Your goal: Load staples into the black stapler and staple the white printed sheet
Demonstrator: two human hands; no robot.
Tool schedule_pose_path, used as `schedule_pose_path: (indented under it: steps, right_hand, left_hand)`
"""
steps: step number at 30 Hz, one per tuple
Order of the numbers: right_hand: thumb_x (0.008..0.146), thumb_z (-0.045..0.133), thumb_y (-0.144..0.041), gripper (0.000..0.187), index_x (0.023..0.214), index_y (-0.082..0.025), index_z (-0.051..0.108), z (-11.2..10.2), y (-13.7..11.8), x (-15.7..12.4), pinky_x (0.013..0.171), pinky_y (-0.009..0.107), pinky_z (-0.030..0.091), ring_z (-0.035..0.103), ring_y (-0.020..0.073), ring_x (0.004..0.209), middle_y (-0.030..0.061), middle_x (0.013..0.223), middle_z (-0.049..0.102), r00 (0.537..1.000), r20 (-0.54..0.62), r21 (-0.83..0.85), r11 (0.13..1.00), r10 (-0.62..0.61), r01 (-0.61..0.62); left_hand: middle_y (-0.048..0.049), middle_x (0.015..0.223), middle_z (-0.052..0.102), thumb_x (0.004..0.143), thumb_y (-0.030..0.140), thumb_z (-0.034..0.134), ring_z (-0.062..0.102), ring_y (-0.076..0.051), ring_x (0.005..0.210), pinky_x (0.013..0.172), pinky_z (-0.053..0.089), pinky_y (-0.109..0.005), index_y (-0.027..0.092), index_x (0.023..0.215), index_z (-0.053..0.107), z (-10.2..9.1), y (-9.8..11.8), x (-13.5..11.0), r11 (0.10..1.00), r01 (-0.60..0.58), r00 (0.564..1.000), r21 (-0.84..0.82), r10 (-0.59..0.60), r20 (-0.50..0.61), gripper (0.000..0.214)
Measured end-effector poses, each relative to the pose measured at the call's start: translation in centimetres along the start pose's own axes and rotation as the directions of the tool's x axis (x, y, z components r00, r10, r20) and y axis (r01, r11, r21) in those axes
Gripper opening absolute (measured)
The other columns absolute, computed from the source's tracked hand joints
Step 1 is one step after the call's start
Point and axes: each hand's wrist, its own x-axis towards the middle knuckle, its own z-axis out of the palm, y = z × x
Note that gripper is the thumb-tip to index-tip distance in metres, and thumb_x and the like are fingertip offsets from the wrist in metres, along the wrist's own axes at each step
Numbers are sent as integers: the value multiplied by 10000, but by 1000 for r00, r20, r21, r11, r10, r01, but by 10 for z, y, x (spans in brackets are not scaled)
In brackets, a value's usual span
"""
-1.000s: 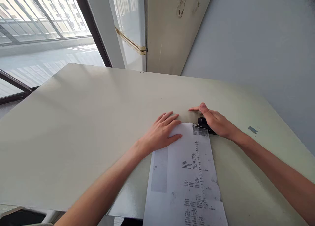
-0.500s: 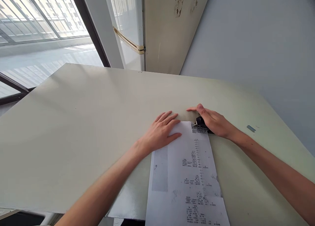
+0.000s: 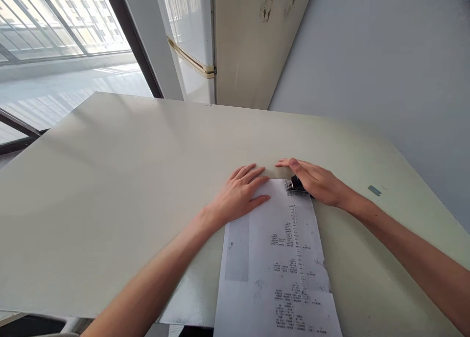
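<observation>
My left hand [image 3: 241, 192] lies flat with fingers spread over the top left of a sheet of printed paper [image 3: 271, 258]; whether there are several sheets I cannot tell. At the paper's top right corner sits a black stapler [image 3: 297, 184], its front end over the page's edge. My right hand [image 3: 316, 181] covers the back of the stapler from above and presses on it. Its thumb rests on top and the other fingers stretch past the far side, partly hidden. Dark print and smudges mark the paper.
Both hands work on a large pale table [image 3: 128, 190]. A small grey strip [image 3: 374, 190] lies to the right. Behind the table stand a fridge [image 3: 249, 48] and a grey wall [image 3: 367, 58]. The paper's near end reaches past the table's front edge.
My right hand has shifted slightly left and down over the stapler, and its thumb is lower. My left hand stays put on the paper.
</observation>
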Motion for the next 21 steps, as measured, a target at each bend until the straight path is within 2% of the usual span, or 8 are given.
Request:
schedule_pose_path:
  steps: [6, 13, 21]
  right_hand:
    - [1060, 158, -669, 648, 1387, -400, 648, 1, -2, 0, 1237, 549, 356, 448, 302, 1511, -77, 1576, 558, 1000, 0, -28, 999, 19, -19]
    - [1058, 146, -662, 653, 1324, -387, 676, 2, 2, 2, 1158, 529, 462, 494, 321, 1476, -67, 1561, 577, 1000, -19, -98, 995, 2, -4]
    - [1064, 153, -645, 636, 1334, -388, 668, 2, 0, 1, 1187, 543, 428, 484, 321, 1481, -60, 1561, 577, 1000, -21, -71, 997, -4, 3]
  left_hand:
    - [-112, 1593, 518, 1050, 443, 569, 400, -322, 1529, 1218, 392, -545, 229, 1427, 588, 0, 1, -1, 1000, 2, 1000, -18, -2, -8, 434]
    - [-107, 1595, 517, 1049, 440, 572, 404, -319, 1526, 1222, 391, -535, 232, 1431, 582, -1, 2, -1, 1000, -1, 1000, -19, 1, 1, 436]
    - [-114, 1593, 519, 1049, 443, 567, 397, -315, 1530, 1230, 381, -527, 225, 1443, 572, -3, 1, -2, 999, 5, 1000, -36, -5, 8, 450]
